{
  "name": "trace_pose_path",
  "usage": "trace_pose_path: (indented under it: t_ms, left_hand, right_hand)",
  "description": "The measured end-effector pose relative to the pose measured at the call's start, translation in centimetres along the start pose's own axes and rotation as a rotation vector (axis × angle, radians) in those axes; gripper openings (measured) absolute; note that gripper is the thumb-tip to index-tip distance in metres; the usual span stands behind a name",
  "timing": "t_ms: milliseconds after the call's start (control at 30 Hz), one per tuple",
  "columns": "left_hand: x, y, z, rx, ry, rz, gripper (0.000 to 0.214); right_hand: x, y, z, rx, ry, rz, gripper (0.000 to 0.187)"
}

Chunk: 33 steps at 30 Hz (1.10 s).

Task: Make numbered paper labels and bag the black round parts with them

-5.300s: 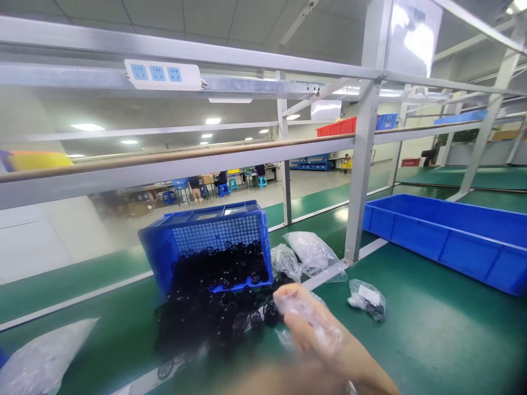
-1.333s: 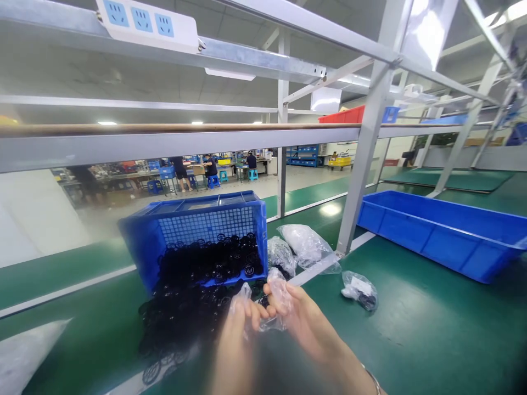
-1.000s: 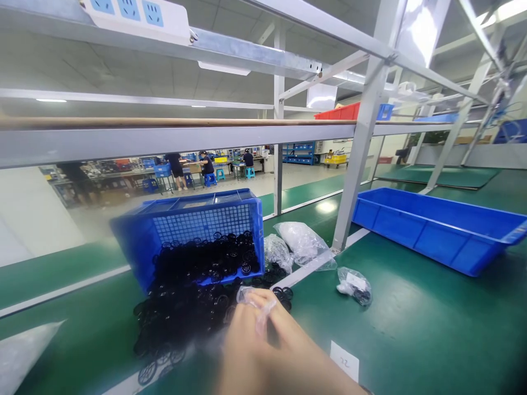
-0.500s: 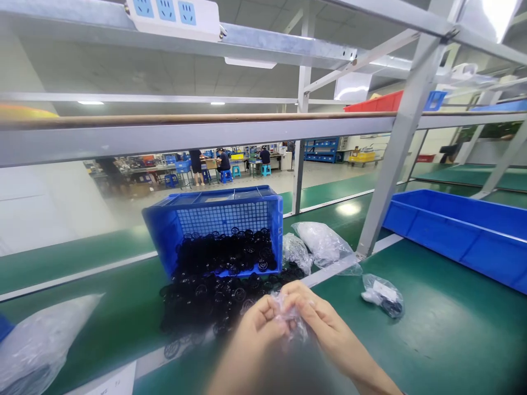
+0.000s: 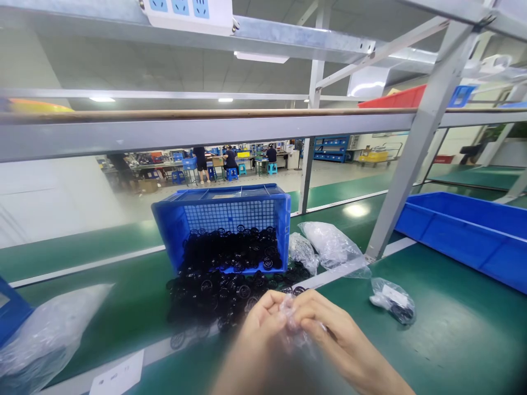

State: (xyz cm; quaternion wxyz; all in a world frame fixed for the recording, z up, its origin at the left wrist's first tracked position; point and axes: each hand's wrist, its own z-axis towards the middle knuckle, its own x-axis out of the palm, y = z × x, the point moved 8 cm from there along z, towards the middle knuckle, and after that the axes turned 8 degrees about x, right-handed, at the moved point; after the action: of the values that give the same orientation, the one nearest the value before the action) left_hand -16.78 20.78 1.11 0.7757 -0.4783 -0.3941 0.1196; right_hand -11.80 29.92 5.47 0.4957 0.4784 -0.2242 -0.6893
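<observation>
Both hands meet at the bottom middle of the head view, pinching a crumpled clear plastic bag [image 5: 293, 330] between their fingertips. My left hand [image 5: 267, 318] closes on its left side, and my right hand [image 5: 327, 321] on its right. The lower part of the bag is blurred, so its contents cannot be made out. Just beyond my hands, a heap of small black round wheel-like parts [image 5: 222, 293] spills out of a blue crate [image 5: 286, 225] tipped on its side. To the right of my hands lies a clear bag with a white label and dark parts inside [image 5: 393, 300].
White-filled plastic bags [image 5: 331, 244] lie beside a grey metal post [image 5: 415, 148]. A long blue bin [image 5: 465, 236] stands at right. At left are a large plastic bag [image 5: 53, 334] and a white paper slip [image 5: 117, 376]. A shelf beam [image 5: 206, 129] crosses above; people work far behind.
The view has turned slightly left, so most things sit further right in the picture. Both hands still pinch the plastic bag, with the fingers slightly shifted.
</observation>
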Motion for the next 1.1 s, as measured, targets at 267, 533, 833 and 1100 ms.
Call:
trace_pose_path:
  t_ms: [267, 533, 833, 1100]
  left_hand:
    - [-1.8, 0.1, -0.1, 0.236, -0.190, 0.207, 0.038]
    - [-0.2, 0.6, 0.0, 0.053, 0.043, 0.007, 0.045]
    - [-1.7, 2.0, 0.0, 0.050, -0.151, 0.175, 0.039]
    - [-1.1, 1.2, -1.1, 0.214, -0.306, 0.520, 0.036]
  right_hand:
    - [-0.2, -3.2, 0.4, 0.311, -0.106, 0.450, 0.027]
    - [-1.2, -3.1, 0.3, 0.208, -0.032, 0.414, 0.034]
    - [-1.0, -0.6, -1.3, 0.153, 0.084, -0.255, 0.015]
    - [-1.7, -0.9, -1.4, 0.039, -0.312, -0.496, 0.011]
